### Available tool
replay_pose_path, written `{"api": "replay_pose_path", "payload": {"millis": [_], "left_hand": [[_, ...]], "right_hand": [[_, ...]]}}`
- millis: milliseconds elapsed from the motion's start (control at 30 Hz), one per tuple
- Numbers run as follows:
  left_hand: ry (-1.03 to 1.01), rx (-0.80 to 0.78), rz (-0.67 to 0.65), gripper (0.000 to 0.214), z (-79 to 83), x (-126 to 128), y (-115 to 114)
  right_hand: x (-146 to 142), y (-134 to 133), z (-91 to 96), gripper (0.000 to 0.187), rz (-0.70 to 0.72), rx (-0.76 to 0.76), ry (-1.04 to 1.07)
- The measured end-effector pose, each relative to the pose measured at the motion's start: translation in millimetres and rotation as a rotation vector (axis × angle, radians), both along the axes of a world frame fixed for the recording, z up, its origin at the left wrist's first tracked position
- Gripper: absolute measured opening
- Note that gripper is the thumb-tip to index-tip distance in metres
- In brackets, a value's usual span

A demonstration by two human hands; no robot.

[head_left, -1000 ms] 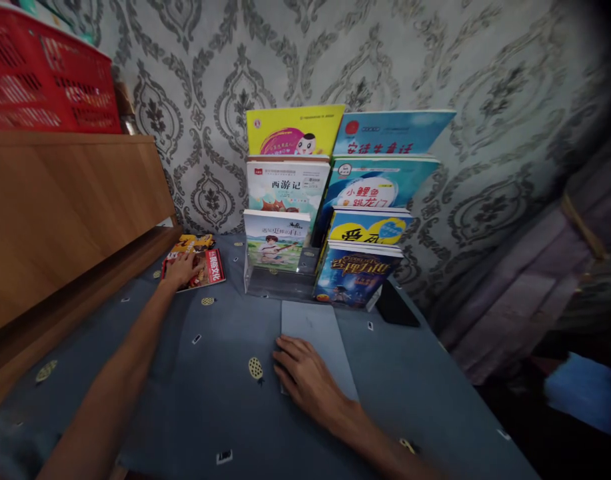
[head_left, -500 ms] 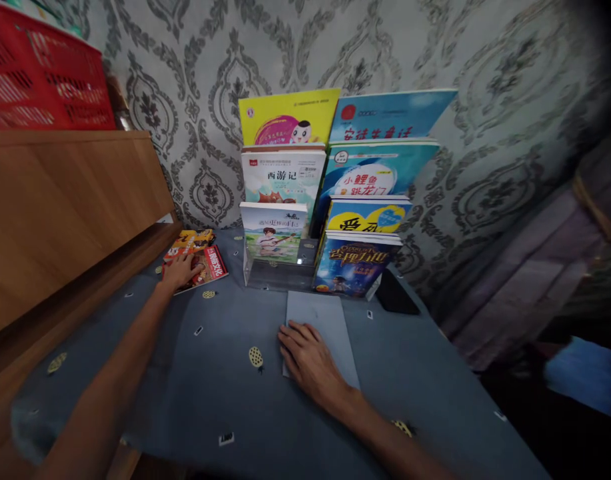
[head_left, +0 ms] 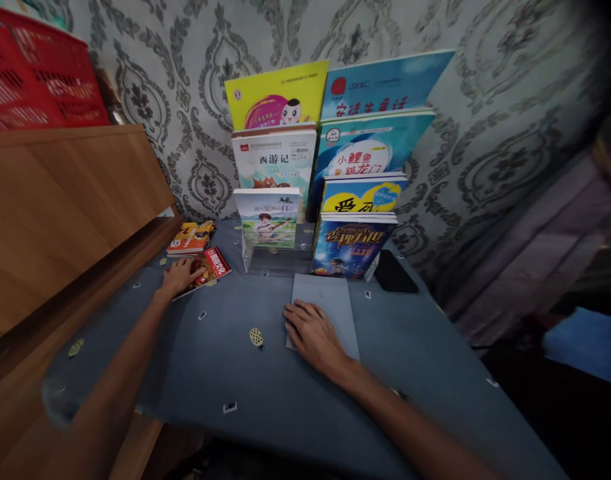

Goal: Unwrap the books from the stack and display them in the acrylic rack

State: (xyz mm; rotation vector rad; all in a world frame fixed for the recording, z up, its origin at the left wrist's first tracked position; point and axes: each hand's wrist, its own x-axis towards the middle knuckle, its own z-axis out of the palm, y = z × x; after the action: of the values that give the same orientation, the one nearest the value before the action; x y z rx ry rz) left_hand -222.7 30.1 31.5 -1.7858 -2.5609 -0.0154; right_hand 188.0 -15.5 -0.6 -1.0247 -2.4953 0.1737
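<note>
At the left of the table, my left hand [head_left: 177,279] is closed on the left side of a red book [head_left: 216,263], its thumb lying over the cover. Just behind it lie orange books [head_left: 191,237] in a small stack. My right hand [head_left: 312,333] rests palm down, fingers stretched out, on the left part of a plain grey-blue booklet [head_left: 330,300]. That booklet lies flat in front of a clear book stand [head_left: 278,261]. Upright in the stand are several books, among them a dark blue book [head_left: 352,247] and a white book [head_left: 270,217].
A wooden cabinet [head_left: 75,193] borders the table on the left, with a red basket [head_left: 40,73] on top. Right of the stand lies a black flat object [head_left: 398,272]. A blue-grey cloth [head_left: 195,373] with pineapple prints covers the table. A curtain [head_left: 515,267] hangs at the right.
The red book has shifted a little toward me with my left hand, apart from the orange books behind it. My right hand stays on the booklet. The view has tilted slightly.
</note>
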Motion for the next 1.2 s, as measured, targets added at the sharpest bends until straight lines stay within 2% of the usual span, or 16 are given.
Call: {"api": "replay_pose_path", "payload": {"millis": [267,400,533,700,933,1067,1200], "left_hand": [[0.032,-0.117,0.001,0.069,15.9,20,-17],[0.069,-0.129,-0.023,0.071,20.0,34,-31],[0.085,-0.136,-0.063,0.073,21.4,48,-48],[0.077,-0.138,-0.127,0.072,21.5,62,-67],[0.038,-0.106,-0.232,0.068,18.2,76,-81],[-0.020,-0.058,-0.304,0.063,17.8,100,-91],[-0.013,-0.059,-0.321,0.058,18.1,138,-100]], "right_hand": [[3,-2,5.5,0.033,0.007,-0.063,-0.030],[6,-3,11.8,0.041,0.033,-0.069,-0.057],[7,-4,15.9,0.050,0.056,-0.073,-0.089],[8,-8,17.8,0.050,0.028,-0.067,-0.130],[17,-11,18.4,0.047,-0.040,-0.033,-0.170],[21,-7,17.0,0.044,-0.041,-0.009,-0.159],[26,0,17.6,0.042,-0.039,-0.038,-0.166]]}}
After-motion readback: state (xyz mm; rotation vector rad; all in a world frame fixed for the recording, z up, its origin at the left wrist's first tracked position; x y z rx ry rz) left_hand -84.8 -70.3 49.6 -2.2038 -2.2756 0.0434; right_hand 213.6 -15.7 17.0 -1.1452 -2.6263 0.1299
